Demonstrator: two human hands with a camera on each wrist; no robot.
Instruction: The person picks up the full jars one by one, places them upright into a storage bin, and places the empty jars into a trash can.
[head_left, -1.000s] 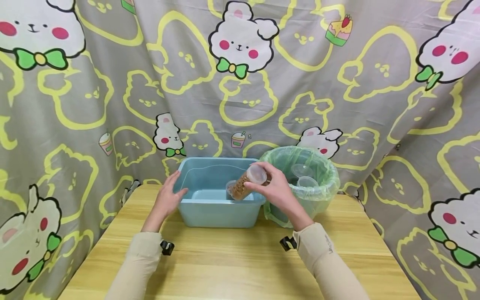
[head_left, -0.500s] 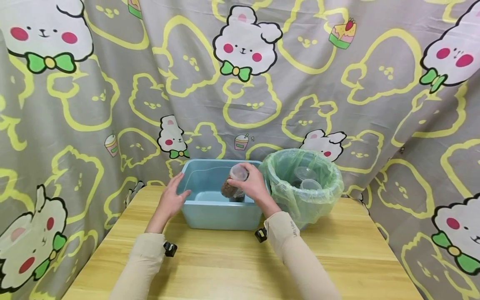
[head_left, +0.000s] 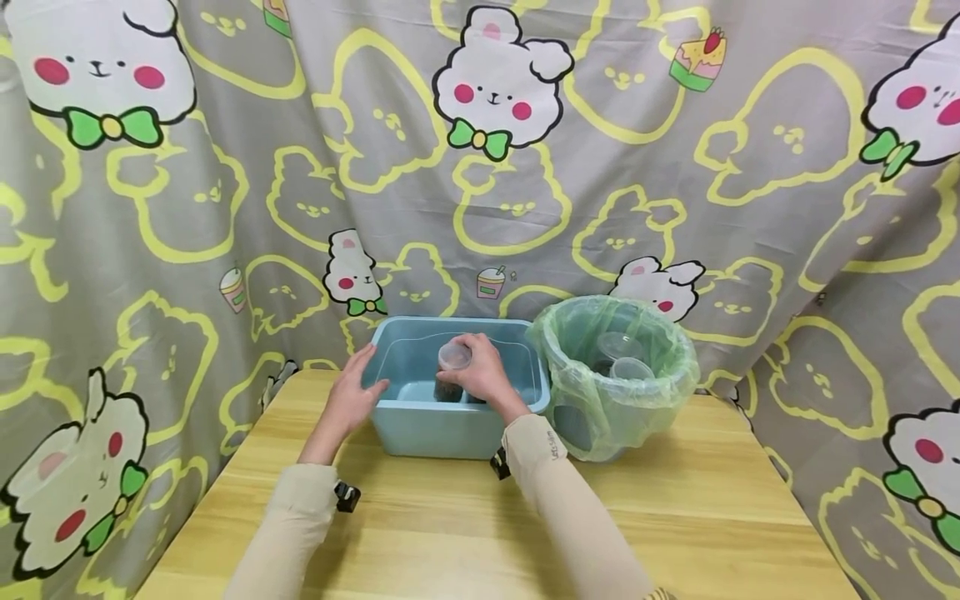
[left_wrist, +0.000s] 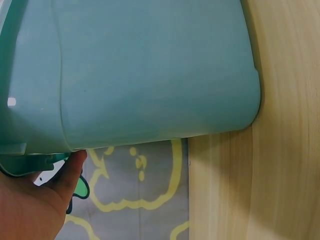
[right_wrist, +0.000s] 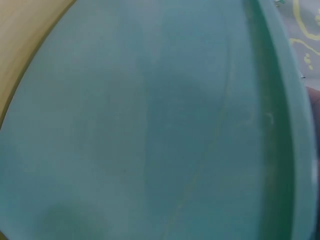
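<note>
A clear plastic jar with a pale translucent lid and brown contents stands nearly upright inside the light-blue tub. My right hand grips this jar near its top, reaching over the tub's front rim. Beside it, a second dark-filled container is mostly hidden by that hand. At the tub's front left corner rests my left hand, fingers extended along the rim and thumb by the front edge. In the left wrist view, the left hand touches the tub just under its rim. The right wrist view is filled by the tub's outer wall.
A round bin with a green liner bag stands right against the tub's right side, with clear plastic containers inside. Both stand on a wooden table. A patterned curtain hangs close behind and at the sides.
My right hand has carried the jar left and down into the tub, turning it from tilted to nearly upright. The left hand has stayed at the tub's corner.
</note>
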